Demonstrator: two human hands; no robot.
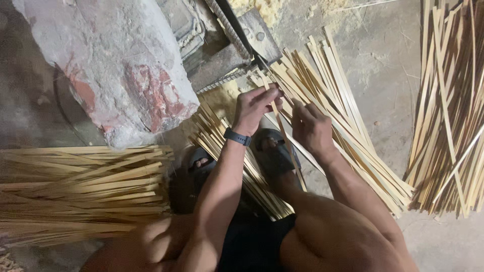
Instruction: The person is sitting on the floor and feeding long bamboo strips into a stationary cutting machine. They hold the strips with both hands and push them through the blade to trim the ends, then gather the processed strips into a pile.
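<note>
Left hand (254,108) and right hand (310,126) both pinch one bamboo strip (282,128) just below the blade (242,32); strip piles (343,116) beside blade; stone block (116,60) left of it.

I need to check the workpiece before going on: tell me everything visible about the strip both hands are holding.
The strip is a thin, flat, pale yellow sliver that looks like split bamboo. It runs slantwise from the blade above down past the sandalled foot. The left hand pinches its upper end; the right hand touches it just beside. It appears straight and unbroken.

Dusty concrete floor (383,65) with bamboo strip piles (75,191), a stone block (116,55), sawdust (262,7).
</note>
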